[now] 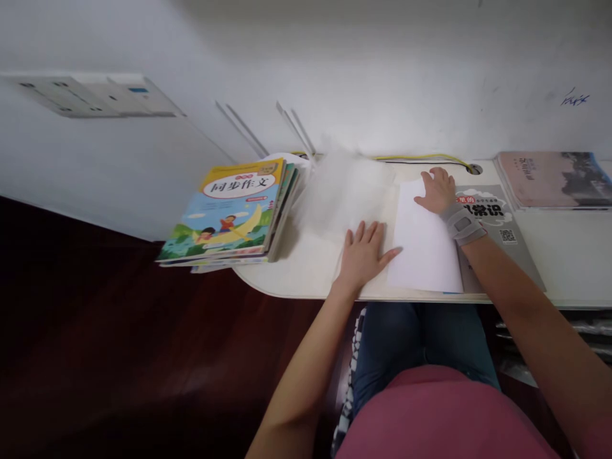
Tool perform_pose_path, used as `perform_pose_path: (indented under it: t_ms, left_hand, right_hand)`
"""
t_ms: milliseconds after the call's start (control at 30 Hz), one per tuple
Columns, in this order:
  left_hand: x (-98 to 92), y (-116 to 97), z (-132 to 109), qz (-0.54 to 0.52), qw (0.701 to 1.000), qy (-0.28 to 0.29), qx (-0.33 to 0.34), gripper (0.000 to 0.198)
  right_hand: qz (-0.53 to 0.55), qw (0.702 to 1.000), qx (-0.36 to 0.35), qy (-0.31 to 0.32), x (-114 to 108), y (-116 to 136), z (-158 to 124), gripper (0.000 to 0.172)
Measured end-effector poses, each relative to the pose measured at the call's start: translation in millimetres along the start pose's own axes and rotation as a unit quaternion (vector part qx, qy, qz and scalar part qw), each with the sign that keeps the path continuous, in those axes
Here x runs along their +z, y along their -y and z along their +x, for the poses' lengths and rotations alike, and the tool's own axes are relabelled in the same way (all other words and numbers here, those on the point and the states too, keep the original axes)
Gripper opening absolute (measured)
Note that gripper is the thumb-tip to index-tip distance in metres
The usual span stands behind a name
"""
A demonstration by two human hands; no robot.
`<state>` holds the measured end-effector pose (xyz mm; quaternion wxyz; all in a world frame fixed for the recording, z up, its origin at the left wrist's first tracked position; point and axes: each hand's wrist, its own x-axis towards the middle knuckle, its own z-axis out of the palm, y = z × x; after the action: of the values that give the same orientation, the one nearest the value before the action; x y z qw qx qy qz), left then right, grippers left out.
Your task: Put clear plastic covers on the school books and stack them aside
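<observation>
I hold the left hand [364,255] flat, fingers spread, at the left edge of the white page [423,242]. The right hand [437,190] bends its fingers over the page's top; I cannot tell whether they pinch. Page and grey book [500,213] lie on the counter [574,255].

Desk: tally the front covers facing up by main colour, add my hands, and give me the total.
Blue book: 1
Grey book: 1
Pink book: 1
Left hand and right hand: 2
Total: 5
</observation>
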<state>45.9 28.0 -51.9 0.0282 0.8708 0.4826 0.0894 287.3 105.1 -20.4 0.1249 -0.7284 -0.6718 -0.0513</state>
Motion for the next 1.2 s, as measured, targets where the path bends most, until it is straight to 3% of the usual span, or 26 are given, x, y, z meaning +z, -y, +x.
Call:
perform_pose_path:
  t_ms: [233, 867, 1200]
  left_hand:
    - [-1.0, -2.1, 0.4, -0.006, 1.0, -0.005, 0.002, 0.079]
    - [-2.0, -2.4, 0.6, -0.026, 1.0, 0.001, 0.0, 0.081]
    - [-4.8, -2.8, -0.2, -0.026, 1.0, 0.013, 0.003, 0.08]
  right_hand:
    - [-0.009, 0.999, -0.03, -0.016, 0.9, 8.3, -1.4, 0.046]
    - [-0.012, 0.997, -0.065, 0.031, 0.3, 9.1, -3.2, 0.05]
    - [0.017, 0.998, -0.053, 0.011, 4.4, 11.4, -2.1, 0.05]
